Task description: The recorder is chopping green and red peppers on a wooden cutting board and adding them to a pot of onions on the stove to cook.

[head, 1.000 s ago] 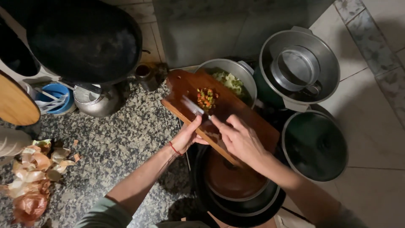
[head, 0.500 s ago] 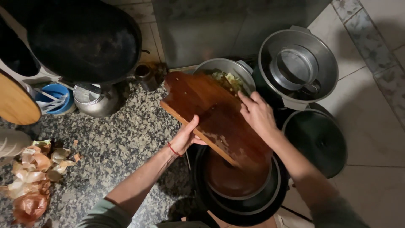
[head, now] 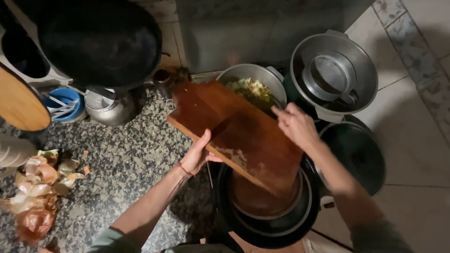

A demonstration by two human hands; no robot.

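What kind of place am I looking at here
Most likely a home kitchen. A speckled stone counter holds onion skins, metal pots stand around, and the left hand tilts a wooden cutting board towards a bowl of chopped vegetables.

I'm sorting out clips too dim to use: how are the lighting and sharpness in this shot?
Head view: dim, warm light; the large black pan at top left is nearly featureless shadow. The right hand looks slightly soft, the left hand on the brown wooden cutting board sharper. The nested grey metal pots show mild glare.
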